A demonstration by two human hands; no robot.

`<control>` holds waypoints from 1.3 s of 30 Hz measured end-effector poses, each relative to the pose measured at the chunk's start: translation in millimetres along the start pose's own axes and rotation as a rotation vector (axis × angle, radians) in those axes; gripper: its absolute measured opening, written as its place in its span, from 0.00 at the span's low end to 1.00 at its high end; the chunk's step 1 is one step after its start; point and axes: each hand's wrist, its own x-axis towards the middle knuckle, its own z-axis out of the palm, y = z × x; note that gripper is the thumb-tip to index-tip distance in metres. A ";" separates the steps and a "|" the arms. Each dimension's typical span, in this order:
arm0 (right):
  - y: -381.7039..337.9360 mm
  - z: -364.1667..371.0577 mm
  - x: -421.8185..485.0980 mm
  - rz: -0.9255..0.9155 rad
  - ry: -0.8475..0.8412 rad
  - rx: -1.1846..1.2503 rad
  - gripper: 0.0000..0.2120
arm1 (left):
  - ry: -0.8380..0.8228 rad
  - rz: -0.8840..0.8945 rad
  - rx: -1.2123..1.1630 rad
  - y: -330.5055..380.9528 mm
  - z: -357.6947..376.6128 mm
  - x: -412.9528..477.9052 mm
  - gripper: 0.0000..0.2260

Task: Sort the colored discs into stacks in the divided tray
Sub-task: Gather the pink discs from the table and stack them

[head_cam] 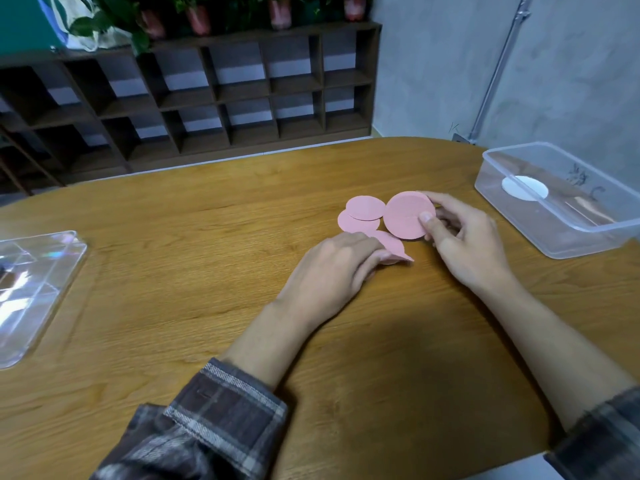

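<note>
A wooden table (173, 271) with a rounded far end fills most of the view, and behind it a dark shelf unit (214, 95) of open cubbies stands against the wall, with potted plants (199, 15) along its top. On the table's right side sits a clear plastic box (568, 242) with a white disc (524, 188) lying flat on its floor. At the left edge, well apart from the hands, lies the divided tray (34, 282), clear and only partly in view; what it holds cannot be told. Both forearms reach in from plaid sleeves (221, 410). The right hand (464, 240) holds a tilted pink disc (405, 216) up off the table, thumb pressed on its face and fingers curled behind; a faint line across it may be a second disc's edge, but that is unclear. The left hand (332, 268) pinches a lifted pink disc (393, 244) whose near edge is raised from the wood. Just beyond it a pair of pink discs (363, 213) lies flat and overlapping, the farther one on top
</note>
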 end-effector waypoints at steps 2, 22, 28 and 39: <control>-1.1 2.0 -1.4 -0.007 -0.026 0.016 0.18 | 0.025 -0.043 0.030 -1.5 -2.7 -5.0 0.14; -23.7 17.4 -15.7 -0.083 -0.237 -0.013 0.20 | 0.479 -0.426 -0.408 -1.9 1.9 7.8 0.08; -21.4 16.2 -11.8 -0.099 -0.105 -0.140 0.19 | 0.306 -0.335 -0.252 -2.8 5.3 6.7 0.19; -20.3 8.9 -8.0 -0.031 -0.065 -0.173 0.18 | -0.008 -0.148 0.010 -2.9 -10.1 -16.0 0.17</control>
